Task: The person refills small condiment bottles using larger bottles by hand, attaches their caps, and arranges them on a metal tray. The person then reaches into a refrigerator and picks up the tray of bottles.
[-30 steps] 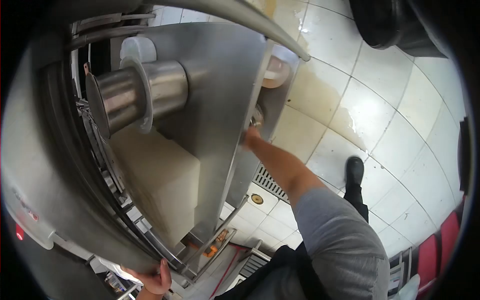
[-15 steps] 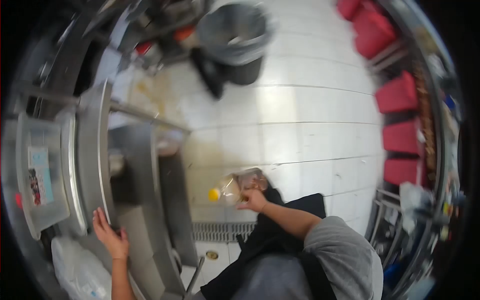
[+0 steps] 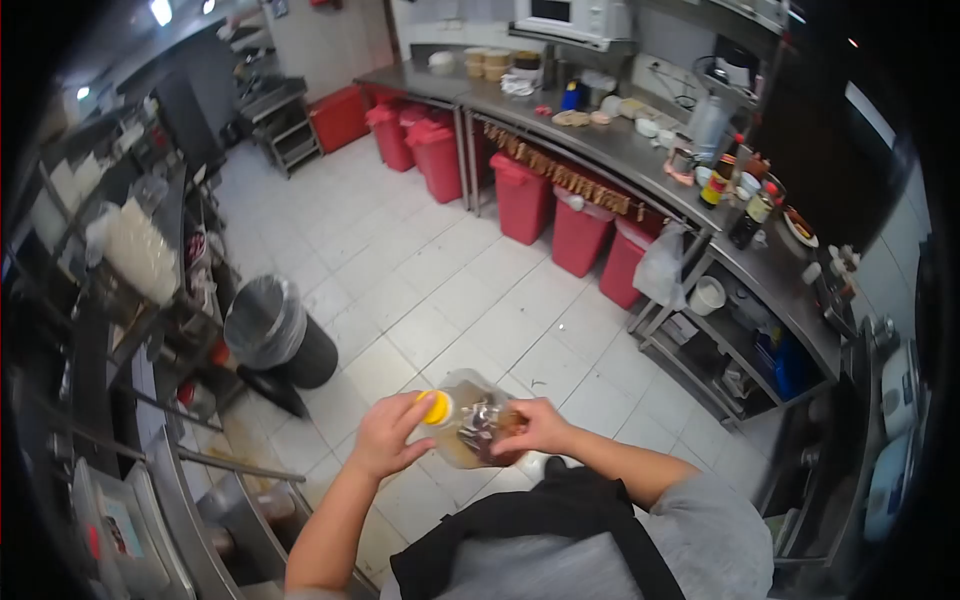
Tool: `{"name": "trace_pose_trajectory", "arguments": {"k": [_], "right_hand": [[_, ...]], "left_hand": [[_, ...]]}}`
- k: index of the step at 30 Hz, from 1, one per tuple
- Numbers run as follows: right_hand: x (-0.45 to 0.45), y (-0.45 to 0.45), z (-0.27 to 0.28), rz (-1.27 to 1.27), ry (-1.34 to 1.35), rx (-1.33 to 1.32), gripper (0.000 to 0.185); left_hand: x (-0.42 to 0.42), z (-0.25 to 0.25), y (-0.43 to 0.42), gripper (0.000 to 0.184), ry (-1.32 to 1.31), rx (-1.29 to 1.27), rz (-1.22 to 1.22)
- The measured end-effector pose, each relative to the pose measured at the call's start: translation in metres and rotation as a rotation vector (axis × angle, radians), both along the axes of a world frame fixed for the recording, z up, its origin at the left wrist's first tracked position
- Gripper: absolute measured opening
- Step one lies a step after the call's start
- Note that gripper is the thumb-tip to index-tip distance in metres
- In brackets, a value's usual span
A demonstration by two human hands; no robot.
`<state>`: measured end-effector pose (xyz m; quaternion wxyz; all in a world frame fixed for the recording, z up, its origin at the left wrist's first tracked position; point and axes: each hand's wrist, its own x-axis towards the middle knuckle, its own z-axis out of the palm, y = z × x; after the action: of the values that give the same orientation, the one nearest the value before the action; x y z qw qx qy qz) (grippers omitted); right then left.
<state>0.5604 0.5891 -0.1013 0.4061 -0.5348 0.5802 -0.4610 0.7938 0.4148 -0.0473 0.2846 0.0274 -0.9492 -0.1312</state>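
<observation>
Left grip [image 3: 390, 437] grasps the yellow cap [image 3: 435, 407], ten o'clock on the jug [image 3: 462, 425]. Right grip [image 3: 542, 427] clasps its three-o'clock side.

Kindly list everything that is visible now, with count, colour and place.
Jug: one, clear, brownish contents, between the hands
Cap: one, yellow, on the jug
Lined trash bin: one, dark, floor at left
Red bins: at least five, under the counter
Counter: one long, steel, far side
Microwave: one, white, above the counter
Sauce bottles: at least two, dark, counter's right part
Bucket: one, white, right shelving
Floor tiles: many, whitish
Smaller items: too blurred to count
Apron: one, black, on the person
Left hand: one, at the cap
Right hand: one, gripping the jug
</observation>
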Motion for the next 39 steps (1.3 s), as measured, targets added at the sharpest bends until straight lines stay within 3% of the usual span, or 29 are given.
{"name": "trace_pose_trajectory", "arguments": {"k": [4, 7, 8, 9, 11, 15, 17, 18, 20, 21, 22, 25, 28, 31, 33, 36, 39], "right_hand": [[-0.112, 0.106, 0.024, -0.167, 0.322, 0.074, 0.048], [-0.183, 0.185, 0.03, -0.352, 0.222, 0.042, 0.049], [-0.207, 0.211, 0.026, -0.426, 0.304, -0.015, 0.049], [-0.221, 0.233, 0.03, -0.544, 0.157, 0.021, 0.053], [-0.259, 0.274, 0.033, -0.72, 0.364, 0.16, 0.056], [-0.308, 0.328, 0.041, -1.105, 0.525, 0.191, 0.057], [-0.335, 0.35, 0.057, -1.198, 0.455, 0.282, 0.058], [-0.351, 0.364, 0.052, -1.248, 0.475, 0.27, 0.058], [-0.385, 0.391, 0.048, -1.365, 0.404, 0.276, 0.054], [-0.399, 0.403, 0.056, -1.386, 0.357, 0.207, 0.051], [-0.414, 0.413, 0.059, -1.398, 0.36, 0.201, 0.049], [-0.452, 0.436, 0.076, -1.397, 0.388, 0.166, 0.046], [-0.492, 0.458, 0.093, -1.356, 0.335, 0.168, 0.034], [-0.528, 0.467, 0.113, -1.363, 0.33, 0.154, 0.032], [-0.552, 0.47, 0.127, -1.375, 0.355, 0.215, 0.033], [-0.585, 0.472, 0.146, -1.457, 0.399, 0.341, 0.035], [-0.612, 0.475, 0.167, -1.541, 0.383, 0.431, 0.039]], "left_hand": [[-0.157, 0.047, 0.053, 0.051, -0.07, -0.216, -0.391], [-0.281, 0.034, 0.105, 0.044, 0.04, -0.303, -0.535], [-0.32, 0.031, 0.122, 0.039, 0.057, -0.318, -0.53], [-0.355, 0.026, 0.139, 0.038, 0.078, -0.278, -0.515], [-0.426, 0.016, 0.179, 0.036, 0.119, -0.193, -0.469], [-0.545, 0.021, 0.263, 0.036, -0.142, 0.111, -0.258], [-0.594, 0.032, 0.291, 0.032, -0.321, 0.172, -0.207], [-0.623, 0.023, 0.29, 0.041, -0.35, 0.29, -0.316], [-0.655, 0.051, 0.304, 0.043, -0.569, 0.389, -0.408], [-0.673, 0.061, 0.308, 0.045, -0.681, 0.434, -0.449], [-0.698, 0.058, 0.309, 0.046, -0.573, 0.357, -0.498], [-0.764, 0.069, 0.325, 0.031, -0.268, 0.68, -0.995], [-0.828, 0.084, 0.34, 0.046, -0.414, 0.604, -1.4], [-0.886, 0.087, 0.351, 0.058, -0.374, 0.511, -1.424], [-0.924, 0.087, 0.361, 0.039, -0.464, 0.506, -1.369], [-0.974, 0.09, 0.382, 0.034, -0.62, 0.332, -1.146], [-1.017, 0.087, 0.402, 0.042, -0.467, 0.664, -1.38]]}}
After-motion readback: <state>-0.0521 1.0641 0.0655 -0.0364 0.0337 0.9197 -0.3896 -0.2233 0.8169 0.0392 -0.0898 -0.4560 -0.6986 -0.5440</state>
